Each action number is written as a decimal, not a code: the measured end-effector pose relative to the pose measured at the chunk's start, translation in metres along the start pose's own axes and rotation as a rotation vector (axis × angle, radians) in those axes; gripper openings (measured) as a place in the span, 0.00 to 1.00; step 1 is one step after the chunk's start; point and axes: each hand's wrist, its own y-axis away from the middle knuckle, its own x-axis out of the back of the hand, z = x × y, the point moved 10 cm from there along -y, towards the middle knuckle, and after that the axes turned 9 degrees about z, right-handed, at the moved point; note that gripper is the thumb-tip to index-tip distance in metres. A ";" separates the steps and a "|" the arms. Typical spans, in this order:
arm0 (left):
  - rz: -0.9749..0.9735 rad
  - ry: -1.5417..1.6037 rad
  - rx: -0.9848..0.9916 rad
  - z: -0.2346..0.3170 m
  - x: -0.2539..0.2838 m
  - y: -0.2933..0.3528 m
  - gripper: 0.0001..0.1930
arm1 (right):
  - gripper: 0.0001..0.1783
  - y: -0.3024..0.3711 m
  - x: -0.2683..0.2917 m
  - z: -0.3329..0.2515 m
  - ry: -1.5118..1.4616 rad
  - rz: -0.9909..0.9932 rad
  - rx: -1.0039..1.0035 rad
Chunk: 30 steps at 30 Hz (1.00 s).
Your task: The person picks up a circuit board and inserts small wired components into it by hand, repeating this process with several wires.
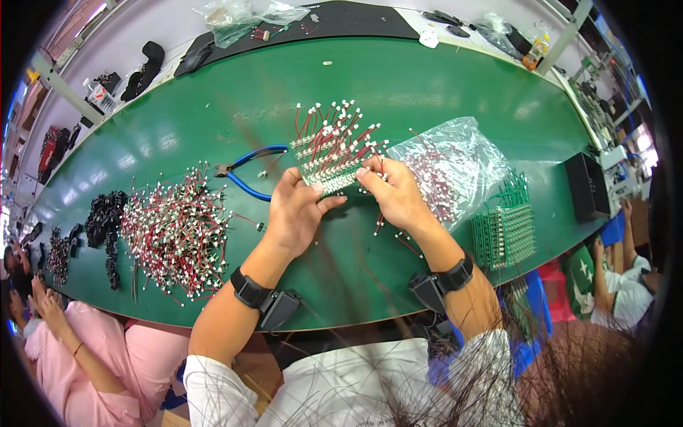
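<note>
In front of me I hold a green circuit board panel [329, 179] with rows of white connectors and red wires standing up from its far side. My left hand [295, 217] is closed on its near left edge, the thumb lying on top. At the panel's right end my right hand [400, 193] pinches with thumb and forefinger; whether a wire plug is also between them is hidden. Blue-handled cutters [250, 158] lie to the left of the panel. A large heap of red wires with white plugs [178, 235] lies beyond my left forearm.
A clear plastic bag [455, 160] of wired connectors lies right of my hands, beside stacked green board panels [504, 238]. A black bin [587, 186] stands at the right edge. Small black parts [105, 224] are piled left. A person in pink [107, 356] sits at left.
</note>
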 end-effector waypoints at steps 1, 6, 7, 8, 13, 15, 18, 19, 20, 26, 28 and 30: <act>-0.001 0.000 0.002 0.000 -0.002 0.000 0.23 | 0.12 0.001 -0.001 -0.003 -0.008 -0.001 0.032; -0.031 -0.041 0.003 -0.007 -0.017 0.000 0.28 | 0.16 0.005 -0.001 0.003 -0.138 0.069 0.059; 0.014 -0.087 -0.001 -0.010 -0.008 -0.001 0.29 | 0.17 0.000 -0.006 0.011 -0.092 0.068 0.123; 0.017 -0.044 -0.014 -0.007 0.004 -0.002 0.28 | 0.18 0.002 -0.017 -0.006 -0.059 -0.034 0.115; 0.106 -0.119 0.057 -0.007 0.014 -0.003 0.24 | 0.14 0.010 -0.019 -0.027 -0.035 -0.051 0.279; 0.088 -0.106 0.051 -0.009 0.010 -0.006 0.23 | 0.15 0.010 -0.018 -0.025 -0.030 -0.036 0.327; 0.142 -0.113 -0.036 -0.001 0.022 -0.004 0.22 | 0.16 0.010 -0.020 -0.022 0.022 -0.053 0.194; 0.179 -0.122 -0.103 0.007 0.024 -0.002 0.22 | 0.15 0.009 -0.017 -0.023 -0.009 -0.016 0.226; 0.180 -0.124 -0.121 0.008 0.017 -0.003 0.23 | 0.13 0.007 -0.011 -0.023 0.002 0.046 0.295; 0.195 -0.063 -0.161 0.013 0.014 -0.005 0.28 | 0.10 0.010 -0.003 -0.033 0.083 0.007 0.224; 0.214 -0.078 -0.194 0.016 0.019 -0.006 0.26 | 0.09 0.008 -0.005 -0.033 0.126 0.007 0.290; 0.196 -0.087 -0.208 0.017 0.015 -0.006 0.24 | 0.08 0.010 -0.003 -0.038 0.179 0.071 0.491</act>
